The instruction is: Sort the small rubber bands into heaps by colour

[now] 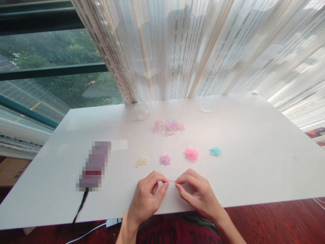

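Note:
Near the front edge of the white table (248, 162), my left hand (149, 191) pinches with thumb and forefinger, and my right hand (199, 191) does the same a short way to its right. Thin pink and pale strands (171, 180) show between the fingertips; which fingers grip them is too small to tell. Beyond my hands lie small separate piles of strands: yellow (142, 161), purple (165, 159), pink (191, 154) and blue (215, 151). A larger mixed-colour pile (169, 126) sits farther back.
A clear round container (142, 112) and a clear shallow dish (206, 108) stand at the back. On the left are a blurred purple device (95, 166) with a black cable (81, 206) and a pale rectangle (119, 144). A striped curtain (172, 47) hangs behind the table.

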Demonstrator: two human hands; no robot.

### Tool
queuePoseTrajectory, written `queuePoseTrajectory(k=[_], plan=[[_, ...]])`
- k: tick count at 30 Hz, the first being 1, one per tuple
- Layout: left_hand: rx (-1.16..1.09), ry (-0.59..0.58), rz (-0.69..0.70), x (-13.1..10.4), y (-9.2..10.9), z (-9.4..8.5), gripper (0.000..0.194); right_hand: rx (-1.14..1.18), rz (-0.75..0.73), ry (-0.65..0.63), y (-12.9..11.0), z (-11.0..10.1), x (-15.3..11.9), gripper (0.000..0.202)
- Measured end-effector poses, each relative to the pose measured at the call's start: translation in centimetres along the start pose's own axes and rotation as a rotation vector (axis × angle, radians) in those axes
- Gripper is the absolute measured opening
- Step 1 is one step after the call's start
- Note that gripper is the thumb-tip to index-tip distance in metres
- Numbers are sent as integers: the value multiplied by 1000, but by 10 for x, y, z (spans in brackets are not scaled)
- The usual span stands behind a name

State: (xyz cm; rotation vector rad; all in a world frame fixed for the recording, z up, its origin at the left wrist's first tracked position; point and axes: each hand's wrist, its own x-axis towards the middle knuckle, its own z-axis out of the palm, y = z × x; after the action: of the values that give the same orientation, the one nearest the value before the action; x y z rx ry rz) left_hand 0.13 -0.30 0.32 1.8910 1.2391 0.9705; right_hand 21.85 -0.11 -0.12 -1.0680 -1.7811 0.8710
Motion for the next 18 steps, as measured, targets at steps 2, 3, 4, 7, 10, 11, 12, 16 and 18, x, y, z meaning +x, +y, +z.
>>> queuePoseTrajectory(k=[2, 3, 4, 7, 10, 11, 12, 16, 18], plan=[[-3, -1, -2, -1, 0, 0, 10, -4, 1, 2, 1, 0, 0, 11], [-4, -4, -2, -1, 0, 0, 10, -8, 0, 5, 1, 1, 0, 11], [-5, -7, -1, -1, 0, -1, 11, -13, -1, 9, 1, 1, 1, 11], [-11, -30, 2, -1, 0, -2, 13, -25, -2, 19, 2, 2, 2, 13], [-15, -39, 9, -1, -1, -2, 14, -27, -1, 14, 1, 2, 2, 14], [-16, -33, 11, -1, -1, -2, 13, -24, -1, 10, 1, 1, 2, 14], [-16, -21, 11, -1, -1, -1, 13, -20, -1, 7, 1, 1, 2, 13], [-11, 39, 21, 0, -1, 2, 11, -6, 3, -10, 2, 1, 1, 10], [-1, 84, 35, 0, 0, 3, 11, -7, 3, -11, 2, 0, 1, 8]])
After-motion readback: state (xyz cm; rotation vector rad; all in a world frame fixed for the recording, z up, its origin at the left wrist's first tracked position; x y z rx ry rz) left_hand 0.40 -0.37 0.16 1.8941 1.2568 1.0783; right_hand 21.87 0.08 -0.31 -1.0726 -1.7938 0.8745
